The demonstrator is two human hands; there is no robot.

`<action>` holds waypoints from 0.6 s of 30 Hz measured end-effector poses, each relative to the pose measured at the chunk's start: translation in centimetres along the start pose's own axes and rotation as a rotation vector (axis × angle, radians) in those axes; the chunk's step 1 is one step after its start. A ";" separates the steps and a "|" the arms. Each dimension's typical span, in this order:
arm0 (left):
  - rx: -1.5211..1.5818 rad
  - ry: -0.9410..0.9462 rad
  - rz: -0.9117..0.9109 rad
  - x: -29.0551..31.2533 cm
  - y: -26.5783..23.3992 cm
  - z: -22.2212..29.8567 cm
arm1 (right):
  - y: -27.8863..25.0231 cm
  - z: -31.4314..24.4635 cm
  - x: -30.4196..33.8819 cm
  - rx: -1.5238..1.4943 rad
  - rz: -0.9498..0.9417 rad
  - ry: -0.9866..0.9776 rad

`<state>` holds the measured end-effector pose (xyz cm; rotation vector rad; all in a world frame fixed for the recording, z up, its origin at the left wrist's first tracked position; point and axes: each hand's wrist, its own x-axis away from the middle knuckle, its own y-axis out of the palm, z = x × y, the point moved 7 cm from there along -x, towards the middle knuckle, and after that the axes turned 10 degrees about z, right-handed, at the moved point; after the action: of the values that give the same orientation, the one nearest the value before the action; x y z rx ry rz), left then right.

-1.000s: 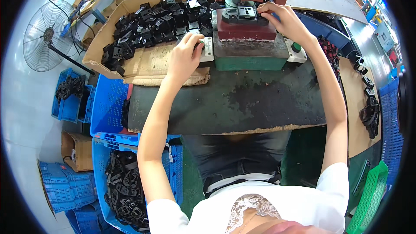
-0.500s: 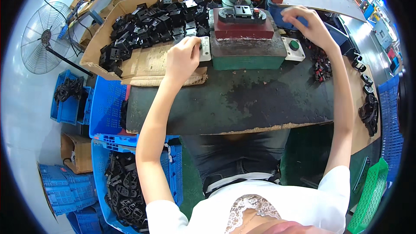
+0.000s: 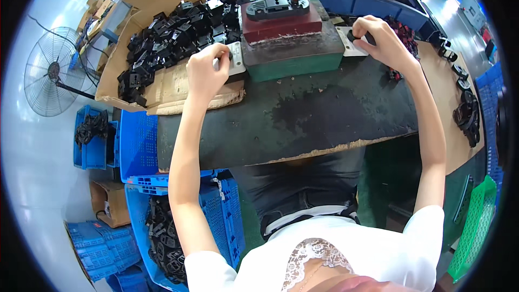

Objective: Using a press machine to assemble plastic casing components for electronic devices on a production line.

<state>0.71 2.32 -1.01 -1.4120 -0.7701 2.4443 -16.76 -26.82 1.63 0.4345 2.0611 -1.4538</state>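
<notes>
- The landmark is the green press block on the dark workbench; on top of it sits a dark red die plate, and in that plate lies the black plastic part.
- The left hand is curled on the small plate with a button at the left side of the green press block; the fingers look closed over it.
- The right hand is curled on a dark knob at the right side of the block, fingers bent around it.
- I judge that the step in hand is the pressing: both hands are on the two side controls and away from the die.
- The next move, as I judge, calls for lifting the pressed part from the die plate, so one hand must let go first.
- Left of the block, a cardboard tray holds a heap of black parts; it lies just beside the left hand.
- Right of the block, more black pieces lie on a brown board.
- Below and left of the block, blue crates stand under the bench, and a floor fan stands far left.
- Nothing stands between the hands and the die plate.
</notes>
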 end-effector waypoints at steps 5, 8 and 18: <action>-0.034 0.041 -0.014 -0.1 0.1 0.4 | 0.3 0.5 0.1 -0.008 -0.005 0.029; -0.022 0.044 -0.011 0.0 0.0 0.4 | 0.4 0.6 0.2 -0.007 0.007 0.015; -0.028 0.059 -0.021 0.4 -0.1 0.6 | -0.7 -0.7 0.7 -0.020 0.017 0.004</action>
<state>-0.01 2.40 -0.97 -1.4718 -0.8048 2.3735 -17.86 -26.48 1.86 0.4466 2.0682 -1.4220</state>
